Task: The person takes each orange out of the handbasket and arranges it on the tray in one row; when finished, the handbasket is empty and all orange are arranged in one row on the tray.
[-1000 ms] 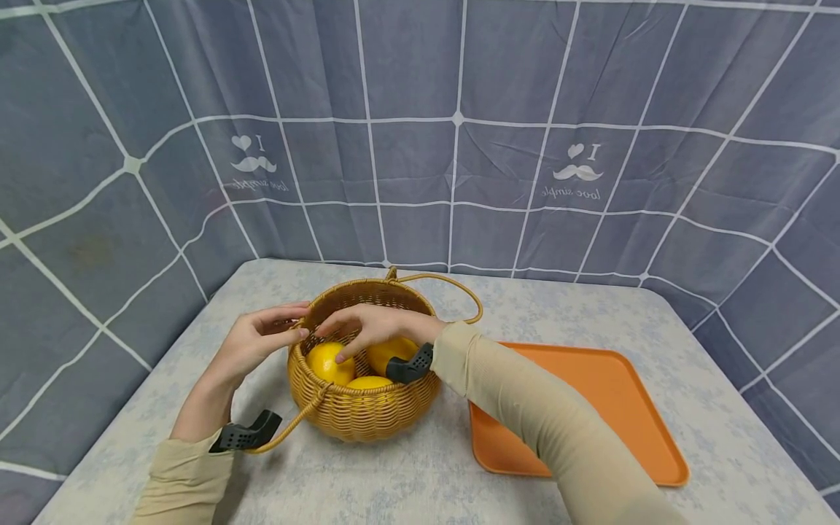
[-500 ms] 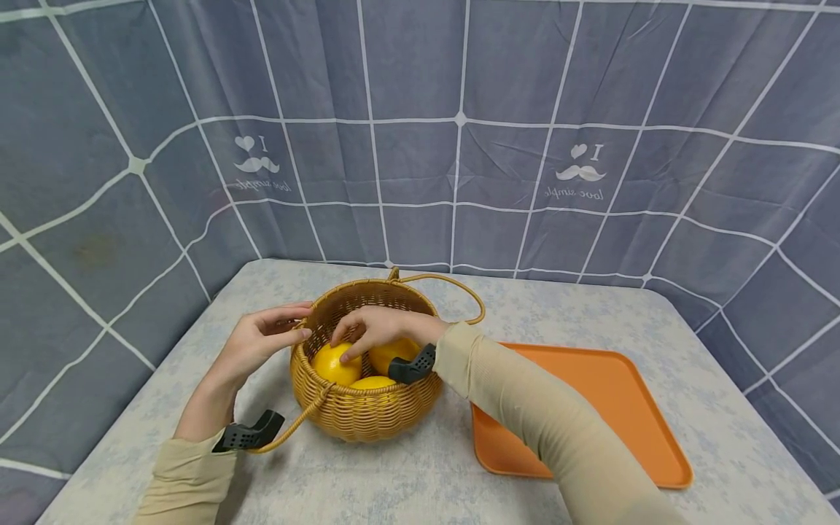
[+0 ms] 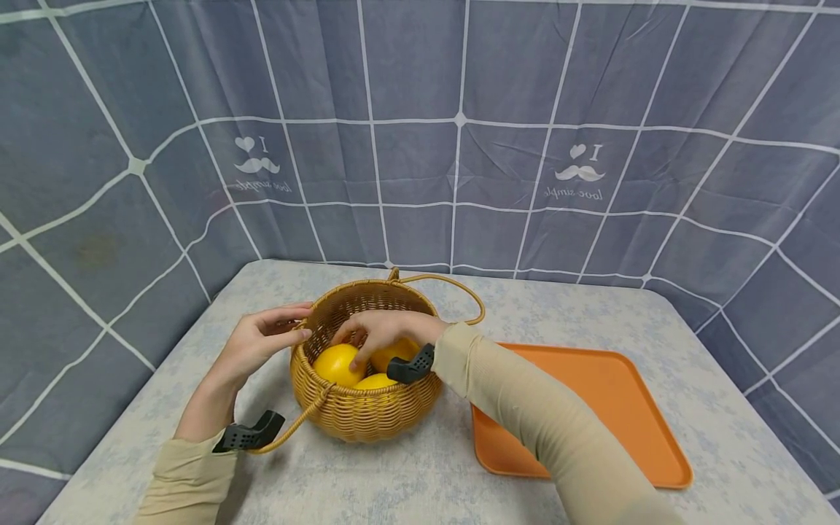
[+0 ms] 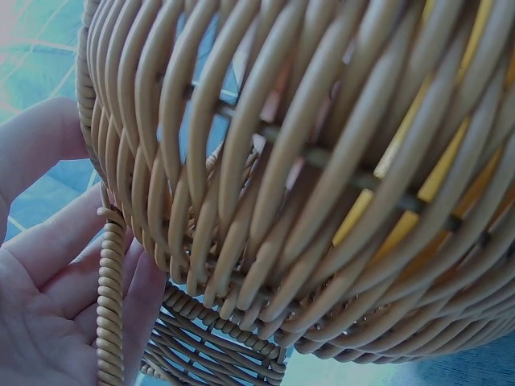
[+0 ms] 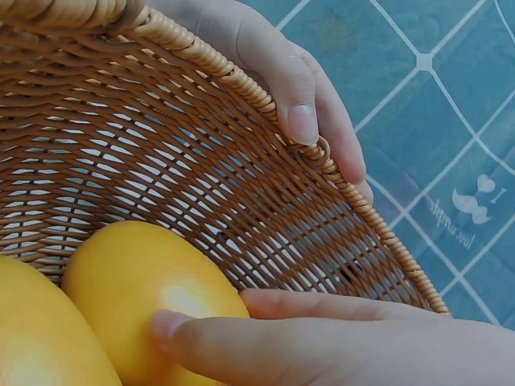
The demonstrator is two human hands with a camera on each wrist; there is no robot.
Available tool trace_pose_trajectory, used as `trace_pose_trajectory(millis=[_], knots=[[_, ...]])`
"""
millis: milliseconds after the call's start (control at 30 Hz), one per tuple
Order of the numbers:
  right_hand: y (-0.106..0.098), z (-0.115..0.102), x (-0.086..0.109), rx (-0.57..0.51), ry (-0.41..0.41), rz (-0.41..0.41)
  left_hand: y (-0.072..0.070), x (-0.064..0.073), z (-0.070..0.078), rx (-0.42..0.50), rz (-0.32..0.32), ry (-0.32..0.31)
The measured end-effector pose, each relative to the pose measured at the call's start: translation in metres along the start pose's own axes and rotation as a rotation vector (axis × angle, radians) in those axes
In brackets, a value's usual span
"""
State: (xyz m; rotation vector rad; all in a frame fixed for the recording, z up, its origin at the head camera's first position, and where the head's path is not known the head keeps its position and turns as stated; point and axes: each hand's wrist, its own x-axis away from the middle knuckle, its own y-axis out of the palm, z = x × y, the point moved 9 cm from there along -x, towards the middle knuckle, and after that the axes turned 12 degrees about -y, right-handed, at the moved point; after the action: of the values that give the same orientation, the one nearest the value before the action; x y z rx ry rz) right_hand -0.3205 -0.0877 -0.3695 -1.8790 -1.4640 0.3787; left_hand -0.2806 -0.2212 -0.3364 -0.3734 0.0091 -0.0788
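Note:
A round wicker basket (image 3: 367, 415) stands on the table, with several smooth yellow fruits inside. My left hand (image 3: 252, 346) holds the basket's left rim; in the right wrist view its thumb (image 5: 302, 121) lies over the rim and its fingers are outside. My right hand (image 3: 383, 329) reaches into the basket and grips the leftmost yellow fruit (image 3: 337, 364). Its thumb (image 5: 217, 342) presses the near side of that fruit, while the other fingers go behind it, partly hidden. Another fruit (image 5: 40, 330) lies beside it. In the left wrist view, basket weave (image 4: 265, 161) fills most of the frame.
An orange tray (image 3: 617, 408) lies to the right, partly under my right forearm. One basket handle (image 3: 453, 281) leans out at the back right, the other (image 3: 295, 430) at the front left near my left wrist. A grey checked curtain (image 3: 420, 160) surrounds the table.
My right hand has lowered onto the leftmost yellow fruit, and its fingers have closed around it. That fruit has shifted slightly right. The left hand stays on the rim.

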Motion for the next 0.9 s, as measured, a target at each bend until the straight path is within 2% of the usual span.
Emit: trace_pose_trajectory(millis=[200,267,400,533,767,900], knots=[[0.005,-0.002,0.0,-0.134,-0.032,-0.01,0.0,0.0,0.0,-0.007,0.005,0.001],[0.008,-0.001,0.001,-0.163,-0.012,-0.022,0.0,0.0,0.0,-0.007,0.004,0.005],[0.011,0.0,0.003,-0.137,0.012,-0.064,0.0,0.0,0.0,-0.001,0.002,0.012],[0.012,-0.002,0.002,-0.083,-0.005,-0.09,-0.001,0.0,0.0,0.005,0.004,0.009],[0.013,-0.005,0.002,-0.143,-0.028,-0.08,-0.001,-0.001,-0.001,0.01,0.007,-0.005],[0.009,-0.001,0.004,-0.07,0.019,-0.047,0.0,-0.001,0.0,0.016,0.004,-0.002]])
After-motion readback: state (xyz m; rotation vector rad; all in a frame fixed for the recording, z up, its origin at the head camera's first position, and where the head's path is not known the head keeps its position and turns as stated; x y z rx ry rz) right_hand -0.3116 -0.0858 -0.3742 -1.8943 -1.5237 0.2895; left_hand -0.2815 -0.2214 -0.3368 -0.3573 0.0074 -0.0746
